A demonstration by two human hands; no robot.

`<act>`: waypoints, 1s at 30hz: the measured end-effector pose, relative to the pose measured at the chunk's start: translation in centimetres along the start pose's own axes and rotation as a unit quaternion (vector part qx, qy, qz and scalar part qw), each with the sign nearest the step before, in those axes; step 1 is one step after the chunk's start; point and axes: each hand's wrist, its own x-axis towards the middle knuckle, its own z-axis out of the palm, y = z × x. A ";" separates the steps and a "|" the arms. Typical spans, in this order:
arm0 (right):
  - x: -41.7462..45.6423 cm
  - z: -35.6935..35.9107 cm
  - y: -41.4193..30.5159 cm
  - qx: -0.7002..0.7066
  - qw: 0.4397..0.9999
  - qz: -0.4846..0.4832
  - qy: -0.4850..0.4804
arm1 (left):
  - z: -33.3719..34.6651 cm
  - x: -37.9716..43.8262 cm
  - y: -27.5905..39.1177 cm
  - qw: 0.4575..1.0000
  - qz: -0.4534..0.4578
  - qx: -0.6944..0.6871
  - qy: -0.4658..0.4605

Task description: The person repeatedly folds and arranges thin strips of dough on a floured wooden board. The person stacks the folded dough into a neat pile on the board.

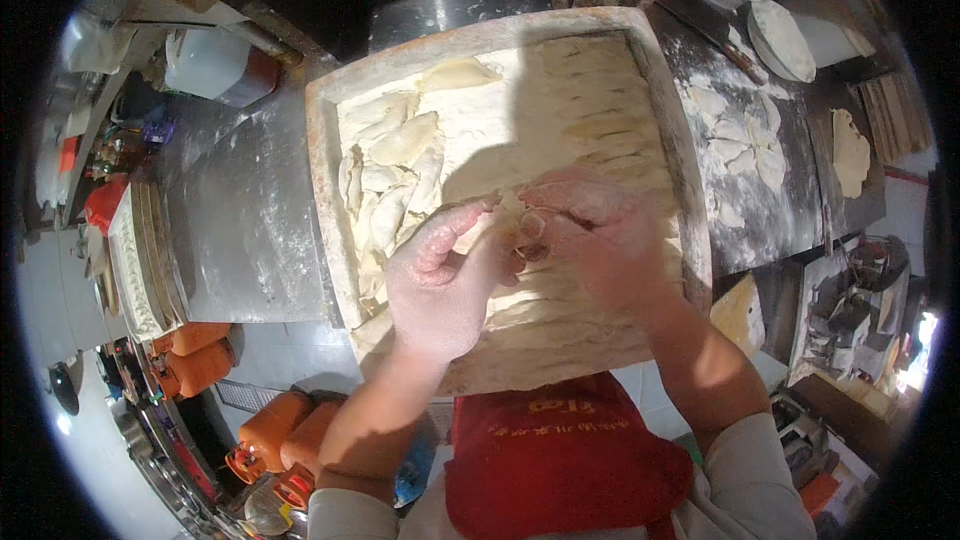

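Both hands, dusted with flour, hover over a pale, floury wooden tray (pixel 321 187). My left hand (pixel 439 292) has its thumb stretched towards the middle and its fingers curled. Close in front of it is my right hand (pixel 611 240), blurred, with its fingertips nearly meeting the left ones; whether a small piece is between them I cannot tell. Folded, dumpling-like dough pieces (pixel 405 139) lie loosely heaped on the tray's left side. Tightly packed rows of similar pieces (pixel 596 101) fill its right side, in shadow. More rows (pixel 525 315) lie below my hands.
Floury metal worktops stand left (pixel 247 217) and right (pixel 780 217) of the tray. Flat dough pieces (pixel 739 139) and a bowl of flour (pixel 782 40) are at right. Stacked trays (pixel 146 262) stand at left, with orange gas cylinders (pixel 274 424) below. A red apron (pixel 562 457) borders the tray's near edge.
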 end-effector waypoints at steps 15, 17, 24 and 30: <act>5.6 -5.0 3.9 -0.280 0.932 0.015 -0.228 | -3.1 8.7 3.3 0.866 -0.175 0.415 -0.218; 6.3 -4.1 5.7 -0.406 0.900 -0.076 -0.138 | -4.6 11.3 0.6 0.787 0.001 0.563 -0.251; 6.4 -3.2 8.4 -0.553 0.791 -0.210 -0.156 | -5.0 12.1 -1.4 0.716 0.140 0.617 -0.295; 5.7 -3.3 8.2 -0.546 0.802 -0.202 -0.135 | -4.0 11.8 -0.1 0.670 0.086 0.686 -0.269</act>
